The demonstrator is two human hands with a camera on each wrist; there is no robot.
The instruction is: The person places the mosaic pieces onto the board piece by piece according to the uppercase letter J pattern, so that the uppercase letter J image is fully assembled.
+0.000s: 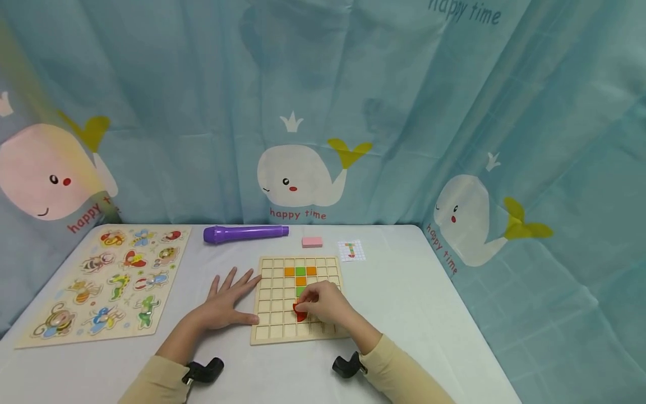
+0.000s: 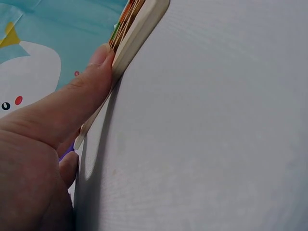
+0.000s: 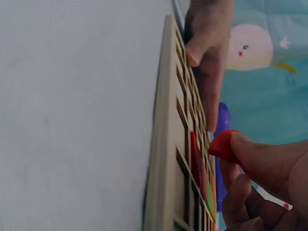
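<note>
A wooden grid board [image 1: 277, 330] lies on the table, with orange and green square tiles [image 1: 300, 271] set in several of its cells. My right hand [image 1: 328, 303] pinches a small red piece [image 3: 223, 146] with a curved edge between thumb and finger, just over the board. Below it a second red piece [image 3: 196, 161] sits at the grid, partly hidden in the head view. My left hand [image 1: 224, 306] lies spread at the board's left side, its thumb [image 2: 98, 65] and a fingertip touching the edge.
Behind the board lie a purple wand-shaped toy [image 1: 247, 233], a pink block [image 1: 312, 242] and a small printed card [image 1: 350, 250]. A wooden insect puzzle [image 1: 113, 280] covers the table's left side. A whale-print curtain [image 1: 202, 140] hangs around the table.
</note>
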